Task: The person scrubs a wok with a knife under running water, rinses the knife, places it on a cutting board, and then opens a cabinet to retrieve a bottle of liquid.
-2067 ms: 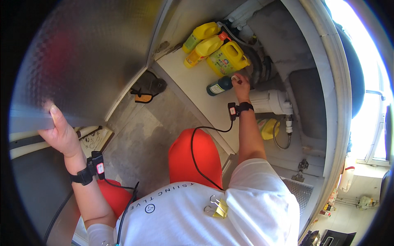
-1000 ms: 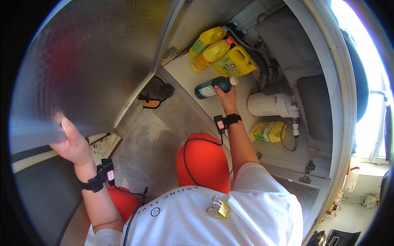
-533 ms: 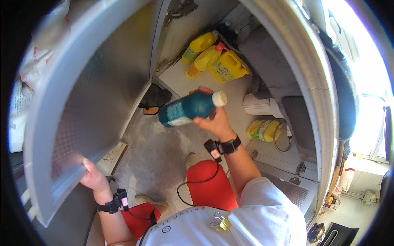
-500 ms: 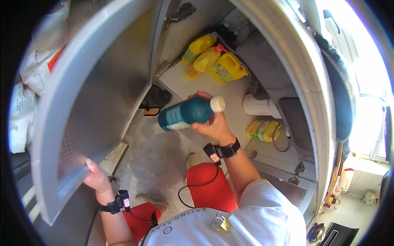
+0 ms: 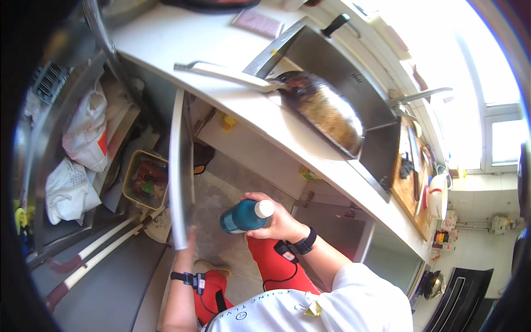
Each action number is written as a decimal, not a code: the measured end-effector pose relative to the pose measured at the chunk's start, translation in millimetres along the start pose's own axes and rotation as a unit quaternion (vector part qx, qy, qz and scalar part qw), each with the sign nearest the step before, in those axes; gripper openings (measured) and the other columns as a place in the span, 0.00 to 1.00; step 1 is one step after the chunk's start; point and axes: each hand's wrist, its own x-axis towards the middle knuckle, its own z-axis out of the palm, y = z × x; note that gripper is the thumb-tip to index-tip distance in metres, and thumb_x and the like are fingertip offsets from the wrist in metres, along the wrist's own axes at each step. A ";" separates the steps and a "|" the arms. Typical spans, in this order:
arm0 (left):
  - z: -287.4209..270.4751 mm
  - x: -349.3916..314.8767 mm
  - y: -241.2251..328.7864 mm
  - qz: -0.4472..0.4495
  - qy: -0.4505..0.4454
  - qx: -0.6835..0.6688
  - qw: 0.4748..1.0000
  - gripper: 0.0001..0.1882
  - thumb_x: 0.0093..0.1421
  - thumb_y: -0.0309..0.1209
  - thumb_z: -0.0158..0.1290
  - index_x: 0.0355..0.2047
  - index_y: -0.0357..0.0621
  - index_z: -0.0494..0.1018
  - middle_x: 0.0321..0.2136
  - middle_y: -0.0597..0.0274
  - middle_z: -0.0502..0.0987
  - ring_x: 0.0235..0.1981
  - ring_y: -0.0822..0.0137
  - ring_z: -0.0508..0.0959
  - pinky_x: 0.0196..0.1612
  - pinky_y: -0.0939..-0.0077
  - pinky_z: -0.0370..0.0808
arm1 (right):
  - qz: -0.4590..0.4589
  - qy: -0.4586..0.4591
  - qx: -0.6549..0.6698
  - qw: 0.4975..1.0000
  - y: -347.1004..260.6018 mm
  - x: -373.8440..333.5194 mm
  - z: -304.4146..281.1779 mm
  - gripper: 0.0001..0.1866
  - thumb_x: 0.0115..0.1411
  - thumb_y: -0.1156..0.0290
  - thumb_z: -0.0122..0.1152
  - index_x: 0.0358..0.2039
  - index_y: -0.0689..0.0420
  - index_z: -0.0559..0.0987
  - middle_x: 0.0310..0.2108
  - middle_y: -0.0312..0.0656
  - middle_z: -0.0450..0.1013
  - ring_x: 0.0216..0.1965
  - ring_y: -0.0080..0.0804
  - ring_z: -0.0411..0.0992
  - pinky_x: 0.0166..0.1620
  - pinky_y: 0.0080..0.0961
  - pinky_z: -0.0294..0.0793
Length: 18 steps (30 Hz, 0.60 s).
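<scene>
A teal bottle [image 5: 241,217] with a white cap is in my right hand [image 5: 283,220], tilted so that the cap points up and to the right. My fingers and thumb wrap round its upper part, above my red trouser leg. My left hand [image 5: 188,242], slightly blurred, is at the near edge of an open cabinet door [image 5: 178,171], which I see almost edge-on. Its thumb side shows along the door's inner face; the other fingers are mostly hidden. Inside the cabinet, under the counter [image 5: 215,88], part of a yellow container [image 5: 228,123] shows.
A wok [image 5: 326,110] with a long handle lies tilted over the sink [image 5: 379,157]. Right of the sink is a wooden cutting board [image 5: 408,182]. Left of the door stand a bin [image 5: 127,191] and white bags [image 5: 88,130]. A second cabinet door [image 5: 337,227] hangs open at right.
My view has risen and drawn back from the cabinet, bringing the counter and sink into sight. The bottle has come nearer my body in my right hand. The door now appears edge-on.
</scene>
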 end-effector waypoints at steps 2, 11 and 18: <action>-7.3 -24.1 33.7 -0.037 -0.184 0.080 0.979 0.22 0.59 0.32 0.54 0.53 0.42 0.69 0.49 0.46 0.75 0.53 0.53 0.74 0.52 0.63 0.72 | 0.017 0.014 -0.038 0.999 -47.1 -14.6 -22.8 0.42 0.43 0.64 0.76 0.58 0.57 0.65 0.56 0.47 0.66 0.58 0.43 0.67 0.59 0.33 0.66; -113.6 -137.5 230.7 0.372 -0.185 0.033 0.909 0.48 0.50 0.26 0.63 0.67 0.46 0.47 0.63 0.51 0.61 0.62 0.55 0.64 0.62 0.66 0.62 | -0.051 0.084 -0.175 0.980 -223.2 -74.5 -65.8 0.38 0.41 0.63 0.74 0.54 0.54 0.68 0.50 0.45 0.71 0.48 0.46 0.73 0.50 0.32 0.74; -136.4 -235.3 318.7 0.432 -0.181 -0.009 0.884 0.58 0.39 0.35 0.71 0.66 0.45 0.46 0.59 0.46 0.64 0.59 0.47 0.67 0.58 0.60 0.68 | -0.085 0.077 -0.106 0.988 -311.8 -117.4 -20.5 0.43 0.41 0.59 0.74 0.57 0.55 0.66 0.50 0.47 0.71 0.49 0.47 0.73 0.53 0.32 0.72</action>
